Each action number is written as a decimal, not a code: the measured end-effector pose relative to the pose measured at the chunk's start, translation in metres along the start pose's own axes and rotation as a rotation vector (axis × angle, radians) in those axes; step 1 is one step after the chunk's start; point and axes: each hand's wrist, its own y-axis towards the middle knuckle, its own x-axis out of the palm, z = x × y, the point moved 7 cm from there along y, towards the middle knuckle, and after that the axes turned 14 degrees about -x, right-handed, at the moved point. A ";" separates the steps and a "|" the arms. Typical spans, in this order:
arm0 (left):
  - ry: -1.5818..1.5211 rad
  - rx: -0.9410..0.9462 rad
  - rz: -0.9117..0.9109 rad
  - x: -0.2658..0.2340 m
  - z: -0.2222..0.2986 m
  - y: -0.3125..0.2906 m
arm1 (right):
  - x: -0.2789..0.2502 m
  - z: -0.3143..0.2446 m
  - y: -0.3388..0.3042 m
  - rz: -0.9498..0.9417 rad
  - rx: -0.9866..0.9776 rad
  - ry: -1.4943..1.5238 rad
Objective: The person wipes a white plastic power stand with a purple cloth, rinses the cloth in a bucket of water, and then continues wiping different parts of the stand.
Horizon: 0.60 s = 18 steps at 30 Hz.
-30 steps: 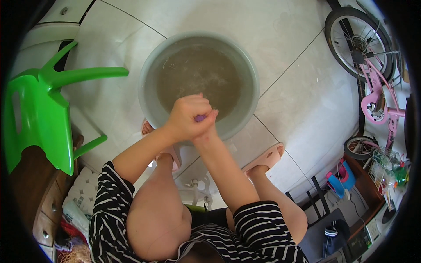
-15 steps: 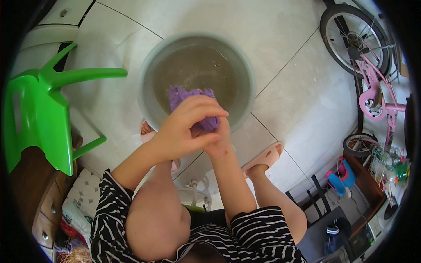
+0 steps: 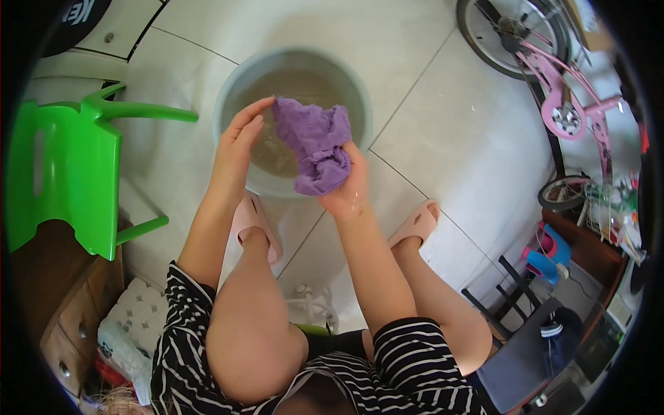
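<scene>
A crumpled purple cloth (image 3: 315, 142) is bunched up over the near part of a round grey basin (image 3: 223, 104), which holds murky brownish water (image 3: 273, 149). My right hand (image 3: 349, 183) grips the cloth from its lower right side, fingers partly hidden beneath it; the wrist looks wet. On the other side, my left hand (image 3: 238, 138) is open, its fingers stretched toward the cloth. One fingertip meets the cloth's upper left corner, while the thumb stays apart from it.
The basin stands on a pale tiled floor (image 3: 408, 149) between my feet in pink slippers (image 3: 418, 223). A green plastic chair (image 3: 76, 159) is at left, above a wooden drawer cabinet (image 3: 76, 318). A pink bicycle (image 3: 553, 90) leans at far right; a dark folding chair (image 3: 519, 366) is lower right.
My hands were pressed together around the cloth; now they are apart. The cloth is more spread out, resting in my right hand, and my left hand has shifted left. The view has shifted slightly.
</scene>
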 end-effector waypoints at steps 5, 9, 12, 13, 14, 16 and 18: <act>-0.360 -0.086 -0.410 0.087 0.028 -0.085 | 0.063 -0.040 -0.080 -0.183 -0.262 -0.282; -0.553 -0.322 -0.694 0.132 0.048 -0.156 | 0.096 -0.079 -0.175 -0.355 -0.770 -0.427; -0.461 -0.284 -0.721 0.151 0.075 -0.224 | 0.102 -0.113 -0.250 -0.407 -0.800 -0.216; -0.381 -0.241 -0.701 0.158 0.084 -0.247 | 0.103 -0.120 -0.274 -0.449 -0.753 -0.162; -0.303 -0.201 -0.681 0.167 0.090 -0.271 | 0.102 -0.127 -0.300 -0.487 -0.706 -0.110; -0.287 -0.212 -0.744 0.193 0.097 -0.326 | 0.092 -0.146 -0.356 -0.494 -0.804 -0.163; -0.310 -0.253 -0.940 0.215 0.099 -0.380 | 0.081 -0.154 -0.411 -0.500 -0.886 -0.202</act>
